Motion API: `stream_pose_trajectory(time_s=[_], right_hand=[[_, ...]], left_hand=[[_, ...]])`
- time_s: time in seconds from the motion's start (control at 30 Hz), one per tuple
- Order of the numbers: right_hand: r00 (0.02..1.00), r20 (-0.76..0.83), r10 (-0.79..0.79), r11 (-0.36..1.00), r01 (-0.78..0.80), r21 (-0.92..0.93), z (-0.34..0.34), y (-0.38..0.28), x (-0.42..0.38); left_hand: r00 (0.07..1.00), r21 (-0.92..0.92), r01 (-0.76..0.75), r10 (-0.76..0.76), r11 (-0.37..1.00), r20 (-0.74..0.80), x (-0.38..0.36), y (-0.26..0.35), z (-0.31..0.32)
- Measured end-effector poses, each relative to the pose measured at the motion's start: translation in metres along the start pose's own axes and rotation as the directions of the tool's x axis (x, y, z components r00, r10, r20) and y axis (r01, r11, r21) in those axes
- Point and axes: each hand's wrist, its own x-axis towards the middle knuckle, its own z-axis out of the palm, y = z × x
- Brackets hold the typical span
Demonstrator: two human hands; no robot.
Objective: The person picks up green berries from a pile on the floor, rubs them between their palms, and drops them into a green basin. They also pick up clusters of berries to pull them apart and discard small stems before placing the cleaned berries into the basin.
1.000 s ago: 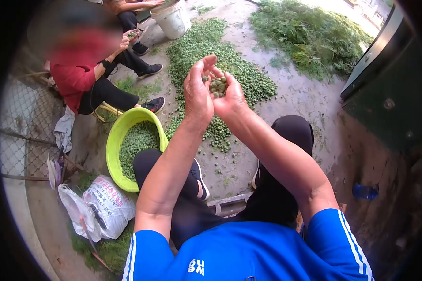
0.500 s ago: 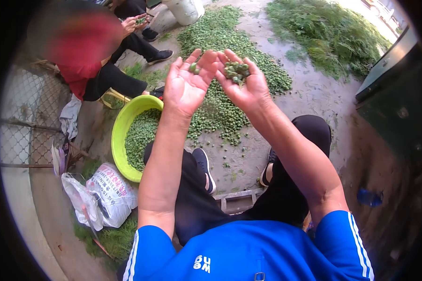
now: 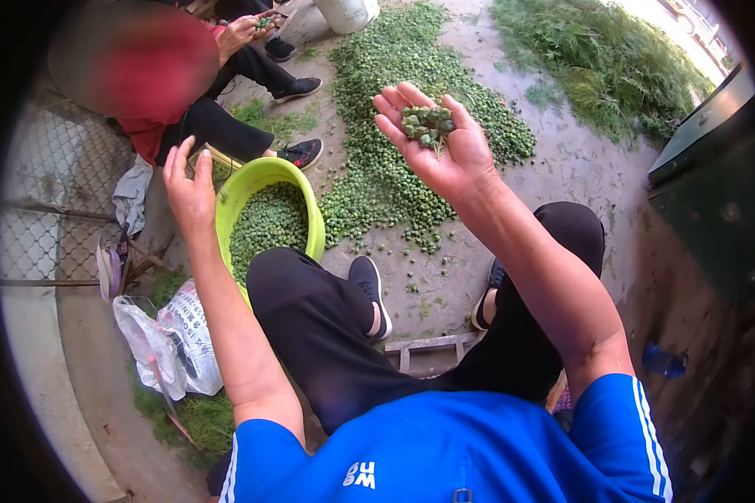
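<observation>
On the upturned palm of my right hand [image 3: 440, 151] rests a small heap of green fruits [image 3: 428, 126], with a short stem showing at the bottom; the fingers are stretched out around it. My left hand [image 3: 191, 184] is raised at the left side of a yellow-green basin [image 3: 312, 205], its fingers apart and nothing visible in them. Inside the basin lie many small green fruits [image 3: 268, 226]. Beyond my knees, a wide pile of similar green fruits [image 3: 394, 159] spreads over the concrete floor, partly behind my right hand.
A person in a red top [image 3: 143, 134] sits at upper left, handling green fruits. A white bucket [image 3: 346, 12] stands at the back. Feathery green branches [image 3: 596, 63] lie upper right, near a dark metal box [image 3: 713, 193]. A white sack [image 3: 189, 344] sits at left.
My left hand has moved away from my right hand, leftward to the basin's far side. The few fruits in it are gone from sight. My right hand stays raised with its heap.
</observation>
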Motion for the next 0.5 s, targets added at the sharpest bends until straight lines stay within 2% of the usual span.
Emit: stream_pose_trajectory(time_s=[0.03,0.07,0.1,0.13,0.17,0.2,0.27,0.3,0.37,0.4,0.43,0.47,0.5], right_hand=[[1.000,0.001,0.001,1.000,-0.001,0.001,0.000,0.001,0.000],[1.000,0.024,0.012,1.000,-0.012,0.000,0.000,0.003,-0.001],[0.999,0.048,0.023,1.000,-0.023,-0.003,0.000,0.005,-0.001],[0.999,0.049,0.023,1.000,-0.023,-0.004,0.000,0.007,0.000],[0.999,0.036,0.037,0.999,-0.037,-0.011,0.000,0.009,0.000],[0.999,0.021,0.047,0.999,-0.047,-0.019,-0.001,0.009,-0.001],[0.998,0.028,0.051,0.999,-0.051,-0.001,-0.003,0.009,-0.001],[0.997,0.038,0.063,0.998,-0.063,0.022,-0.005,0.009,-0.001],[0.996,0.052,0.074,0.997,-0.074,-0.003,-0.011,0.007,0.000],[0.989,0.102,0.107,0.993,-0.112,0.042,-0.009,0.007,-0.002],[0.979,0.153,0.138,0.985,-0.153,0.086,-0.008,0.008,-0.003],[0.992,0.062,0.114,0.993,-0.115,0.012,-0.007,0.010,-0.004],[0.992,0.056,0.116,0.993,-0.116,0.013,-0.008,0.011,-0.004]], left_hand=[[1.000,-0.110,0.028,-0.029,0.994,-0.007,-0.002,0.012,0.000],[0.992,-0.336,0.109,-0.079,0.936,0.103,-0.007,0.026,0.004],[0.971,-0.533,0.205,-0.100,0.821,0.219,-0.014,0.059,0.013],[0.963,-0.591,0.183,-0.021,0.785,0.269,-0.020,0.076,0.024],[0.933,-0.607,0.227,0.008,0.761,0.360,-0.024,0.088,0.035],[0.927,-0.623,0.163,0.097,0.765,0.362,-0.030,0.102,0.045],[0.899,-0.713,0.133,0.220,0.689,0.380,-0.041,0.125,0.065],[0.892,-0.700,0.060,0.276,0.711,0.357,-0.043,0.130,0.074],[0.879,-0.677,0.030,0.303,0.736,0.369,-0.049,0.142,0.083],[0.878,-0.677,0.033,0.302,0.735,0.370,-0.051,0.143,0.087],[0.855,-0.649,-0.058,0.373,0.759,0.360,-0.053,0.141,0.093],[0.825,-0.616,-0.149,0.441,0.773,0.354,-0.054,0.139,0.097],[0.826,-0.616,-0.143,0.437,0.775,0.357,-0.054,0.137,0.098]])
